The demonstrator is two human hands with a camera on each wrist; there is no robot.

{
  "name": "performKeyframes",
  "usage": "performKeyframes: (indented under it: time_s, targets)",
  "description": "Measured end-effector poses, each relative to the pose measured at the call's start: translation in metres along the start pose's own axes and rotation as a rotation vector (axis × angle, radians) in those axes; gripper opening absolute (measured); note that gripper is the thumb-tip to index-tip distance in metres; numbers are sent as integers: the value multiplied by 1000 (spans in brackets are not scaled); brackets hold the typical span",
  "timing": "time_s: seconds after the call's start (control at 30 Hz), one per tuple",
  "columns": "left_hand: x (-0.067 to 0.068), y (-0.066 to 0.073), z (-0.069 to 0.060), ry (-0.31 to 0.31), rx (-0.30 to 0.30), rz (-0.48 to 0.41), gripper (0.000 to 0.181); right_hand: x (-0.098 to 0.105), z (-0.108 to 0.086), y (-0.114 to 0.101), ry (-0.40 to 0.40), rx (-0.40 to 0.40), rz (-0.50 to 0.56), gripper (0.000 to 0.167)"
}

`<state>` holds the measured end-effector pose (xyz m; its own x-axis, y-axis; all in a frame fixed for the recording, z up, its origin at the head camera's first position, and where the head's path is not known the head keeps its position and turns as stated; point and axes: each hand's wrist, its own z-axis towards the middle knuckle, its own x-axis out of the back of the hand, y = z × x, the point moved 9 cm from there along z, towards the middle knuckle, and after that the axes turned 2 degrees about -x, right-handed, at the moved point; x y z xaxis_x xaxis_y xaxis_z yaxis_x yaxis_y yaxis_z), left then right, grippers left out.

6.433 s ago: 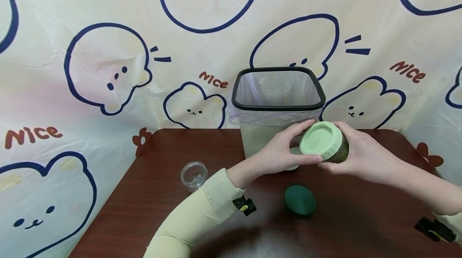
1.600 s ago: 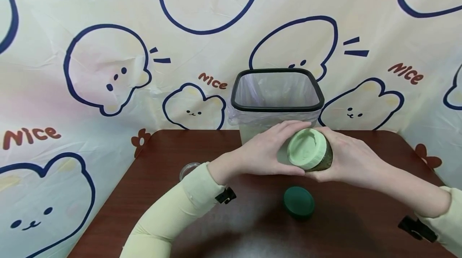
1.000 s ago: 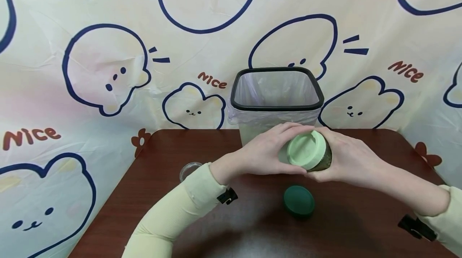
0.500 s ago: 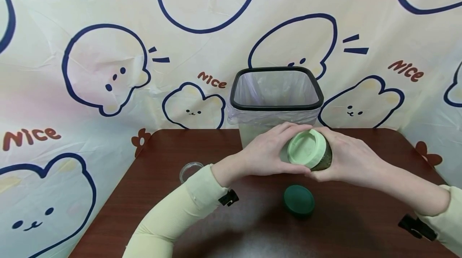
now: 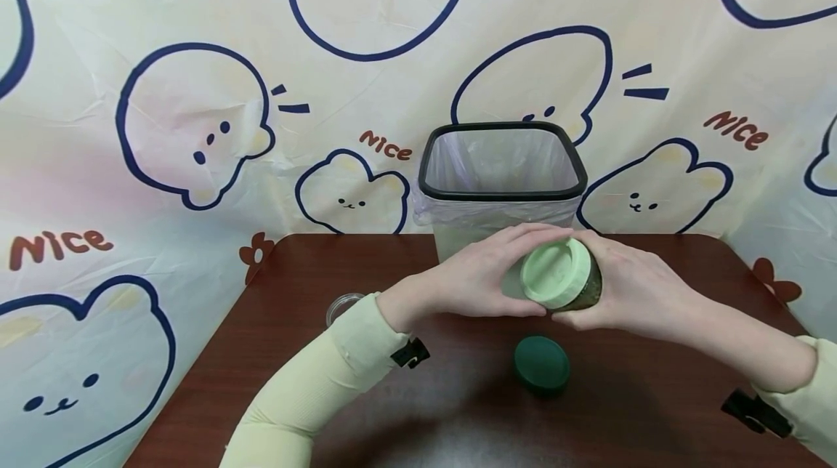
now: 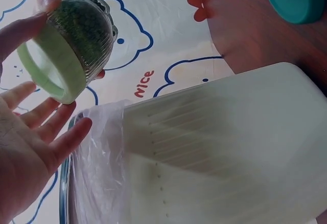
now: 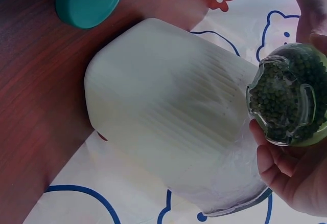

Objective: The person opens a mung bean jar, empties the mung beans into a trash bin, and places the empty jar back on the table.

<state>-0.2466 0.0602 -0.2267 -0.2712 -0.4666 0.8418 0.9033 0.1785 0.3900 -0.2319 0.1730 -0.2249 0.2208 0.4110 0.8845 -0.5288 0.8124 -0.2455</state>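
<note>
The person's right hand (image 5: pixel 637 283) grips the tilted jar (image 5: pixel 588 295), full of small green grains, above the table (image 5: pixel 392 395) and in front of the lined bin (image 5: pixel 502 197). The left hand (image 5: pixel 484 275) grasps its pale green lid (image 5: pixel 554 275) between thumb and fingers. Below them I see a dark green lid (image 5: pixel 541 364) lying on the tabletop; a clear container (image 5: pixel 338 308) sits half hidden behind the left sleeve (image 5: pixel 327 373).

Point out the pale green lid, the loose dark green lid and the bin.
Pale green lid (image 5: pixel 556 274), head view: top face.
Dark green lid (image 5: pixel 541 364), head view: flat top.
Bin (image 7: pixel 163 96), right wrist view: side wall.
</note>
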Motion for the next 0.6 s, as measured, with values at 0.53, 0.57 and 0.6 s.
performKeyframes:
  time_s: [0.53,0.57,0.6]
  targets:
    - [-2,-6,0,15,100,106,93,-1,0,1,9,16,-13,82]
    - [-1,-6,-1,13,99,103,95,-1,0,1,9,15,-9,82]
    - [0,-6,-1,12,98,93,97,0,0,1,9,16,-6,82]
